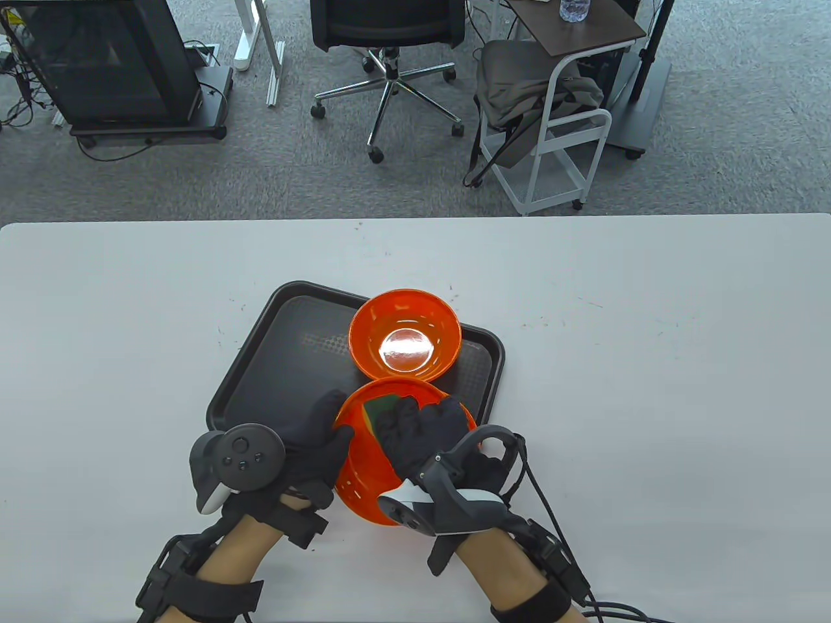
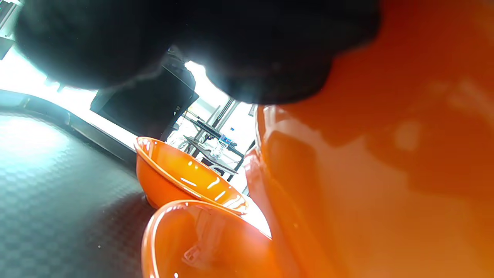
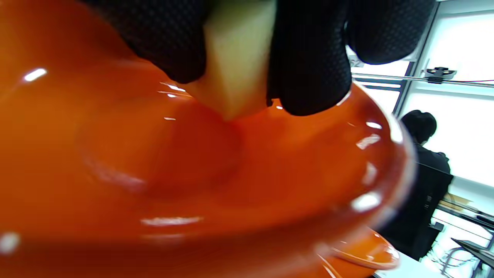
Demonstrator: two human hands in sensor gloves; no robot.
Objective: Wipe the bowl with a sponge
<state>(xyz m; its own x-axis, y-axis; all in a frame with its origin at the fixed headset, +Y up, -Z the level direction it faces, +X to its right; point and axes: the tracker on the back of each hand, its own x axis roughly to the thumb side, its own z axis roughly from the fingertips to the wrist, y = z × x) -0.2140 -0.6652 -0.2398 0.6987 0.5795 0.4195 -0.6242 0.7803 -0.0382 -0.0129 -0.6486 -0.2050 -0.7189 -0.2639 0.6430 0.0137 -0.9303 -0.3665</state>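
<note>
- Table view: my left hand (image 1: 311,448) grips the glossy orange plastic bowl (image 1: 363,480) by its outer wall, tilting it toward me, I judge so the inside faces the sponge.
- My right hand (image 1: 425,431) reaches inside it, fingers curled round the yellow-and-green sponge (image 1: 378,410), pressed on the inner wall under my fingertips (image 3: 308,77).
- Beyond both hands, a second orange bowl (image 1: 406,334) sits on the black tray (image 1: 272,363).

A white table (image 1: 649,389) carries a black tray (image 1: 260,363), set a little left of the middle and near the front edge. An orange bowl (image 1: 406,334) stands on the tray's far right part.
</note>
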